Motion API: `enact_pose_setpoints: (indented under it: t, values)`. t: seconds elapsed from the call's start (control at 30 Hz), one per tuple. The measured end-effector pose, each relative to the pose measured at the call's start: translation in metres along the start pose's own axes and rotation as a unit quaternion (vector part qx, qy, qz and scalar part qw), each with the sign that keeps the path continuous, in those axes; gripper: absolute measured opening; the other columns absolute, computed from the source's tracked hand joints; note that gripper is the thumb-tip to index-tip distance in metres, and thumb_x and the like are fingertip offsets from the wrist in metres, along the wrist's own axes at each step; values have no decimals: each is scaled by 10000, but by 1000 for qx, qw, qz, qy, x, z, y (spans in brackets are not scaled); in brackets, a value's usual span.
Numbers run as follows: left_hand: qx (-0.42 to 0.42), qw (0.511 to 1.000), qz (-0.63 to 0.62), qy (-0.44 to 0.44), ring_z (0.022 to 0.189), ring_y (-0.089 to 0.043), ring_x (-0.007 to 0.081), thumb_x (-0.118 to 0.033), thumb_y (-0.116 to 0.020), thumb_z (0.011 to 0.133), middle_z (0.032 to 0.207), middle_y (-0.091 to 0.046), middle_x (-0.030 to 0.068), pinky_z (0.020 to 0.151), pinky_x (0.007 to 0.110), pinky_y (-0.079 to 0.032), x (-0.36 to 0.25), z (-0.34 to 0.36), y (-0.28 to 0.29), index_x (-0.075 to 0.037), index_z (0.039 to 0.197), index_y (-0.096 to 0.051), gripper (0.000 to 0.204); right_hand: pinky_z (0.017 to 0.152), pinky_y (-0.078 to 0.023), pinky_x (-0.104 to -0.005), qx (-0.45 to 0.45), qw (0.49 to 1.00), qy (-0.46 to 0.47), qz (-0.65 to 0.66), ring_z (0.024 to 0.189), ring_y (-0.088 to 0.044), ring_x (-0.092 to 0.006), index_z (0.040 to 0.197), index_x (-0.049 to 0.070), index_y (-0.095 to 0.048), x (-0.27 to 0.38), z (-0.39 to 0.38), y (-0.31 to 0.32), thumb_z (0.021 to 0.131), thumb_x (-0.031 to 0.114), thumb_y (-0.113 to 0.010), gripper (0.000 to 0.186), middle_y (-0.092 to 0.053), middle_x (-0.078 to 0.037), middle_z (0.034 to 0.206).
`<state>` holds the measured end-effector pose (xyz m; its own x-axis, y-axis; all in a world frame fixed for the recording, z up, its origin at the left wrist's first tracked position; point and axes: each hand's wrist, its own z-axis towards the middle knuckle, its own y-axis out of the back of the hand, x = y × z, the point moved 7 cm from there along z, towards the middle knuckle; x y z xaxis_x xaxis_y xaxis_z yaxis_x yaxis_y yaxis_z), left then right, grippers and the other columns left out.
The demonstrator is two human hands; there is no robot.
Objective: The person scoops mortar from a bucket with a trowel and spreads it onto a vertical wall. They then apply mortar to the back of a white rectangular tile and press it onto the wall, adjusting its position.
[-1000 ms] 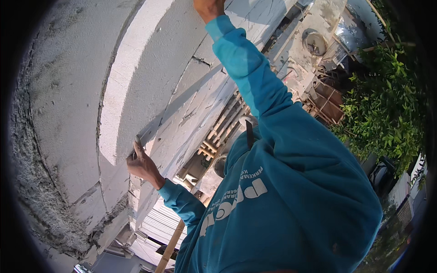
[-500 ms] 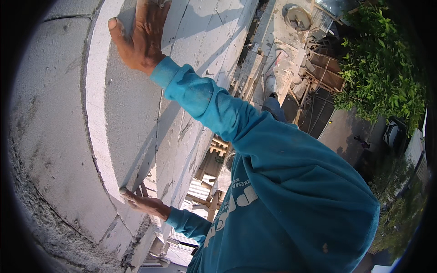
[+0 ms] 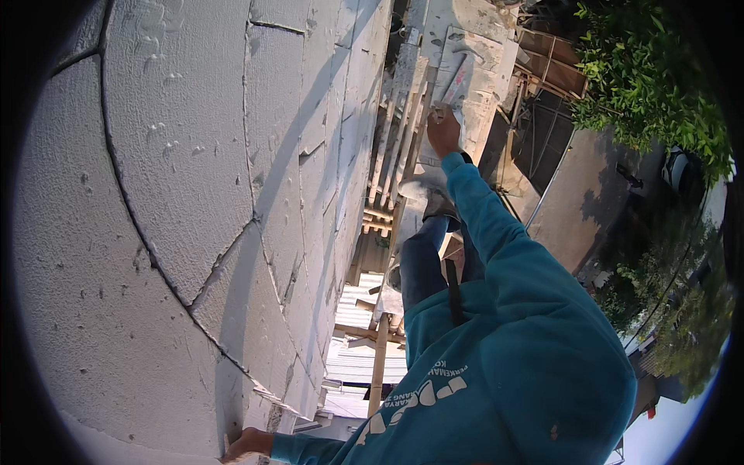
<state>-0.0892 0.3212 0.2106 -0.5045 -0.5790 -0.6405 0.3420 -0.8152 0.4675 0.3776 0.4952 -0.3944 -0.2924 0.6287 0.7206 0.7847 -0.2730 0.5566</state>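
My right hand [image 3: 443,130] reaches down to the planks at the top centre. Its fingers are curled at the near end of what looks like a hammer [image 3: 459,76], with a pale handle marked in red. The grip itself is small and partly hidden. At the bottom, my left hand [image 3: 249,442] lies open against the pale block wall [image 3: 178,186], its fingertips partly out of sight. Dark joints run between the wall's large blocks.
My legs [image 3: 424,263] stand on the narrow scaffold beside the wall. Bamboo poles [image 3: 394,147] run along the gap between planks and wall. Far below lie a paved lane [image 3: 581,194] and metal roofing [image 3: 360,353]. Leafy branches [image 3: 651,93] fill the upper right.
My right hand has left the block's face and swung down to the hammer on the planks. My left hand sits lower in view, still at the wall. The view has shifted.
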Motion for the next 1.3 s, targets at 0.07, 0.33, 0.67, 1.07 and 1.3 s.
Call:
enact_pose_setpoints:
  t: [0.07, 0.33, 0.67, 1.07, 1.3]
  values:
    - [27, 998, -7, -50, 1355, -310, 346, -496, -336, 976, 1486, -243, 196, 1134, 508, -271, -1, -3, -26, -33, 1458, -232, 677, 836, -511, -425, 19, 990, -82, -111, 953, -647, -352, 1107, 60, -624, -105, 46, -9, 820, 247, -652, 343, -675, -196, 1012]
    - [100, 985, 6, -139, 1359, -302, 347, -487, -326, 982, 1491, -236, 191, 1136, 507, -265, 10, -41, -139, -37, 1462, -223, 666, 945, -467, -417, 130, 954, -138, -232, 1101, -595, -340, 1158, 32, -606, -303, 209, -88, 809, 449, -640, 545, -639, -187, 1142]
    - [126, 978, 12, -165, 1363, -292, 348, -476, -313, 990, 1498, -228, 184, 1139, 505, -257, 9, -63, -182, -42, 1468, -211, 653, 954, -468, -430, 43, 938, -250, -238, 1122, -578, -375, 1258, -23, -408, -335, 247, -140, 744, 463, -722, 774, -580, -257, 1198]
    - [85, 985, -144, -39, 1369, -280, 350, -462, -298, 1000, 1505, -218, 176, 1142, 504, -247, 38, 53, -12, -47, 1474, -196, 638, 544, -525, -411, 37, 966, -249, -64, 581, -644, -306, 1085, -130, -486, -278, 216, -41, 749, 403, -725, 674, -651, -203, 787]
    - [20, 997, -51, -48, 1356, -278, 309, -657, -304, 926, 1440, -293, 155, 1143, 551, -184, 31, 21, 45, -83, 1406, -340, 749, 358, -360, -262, 105, 958, -119, 240, 446, -462, -89, 932, 62, -468, -4, -21, 36, 900, 173, -602, 177, -479, -1, 649]
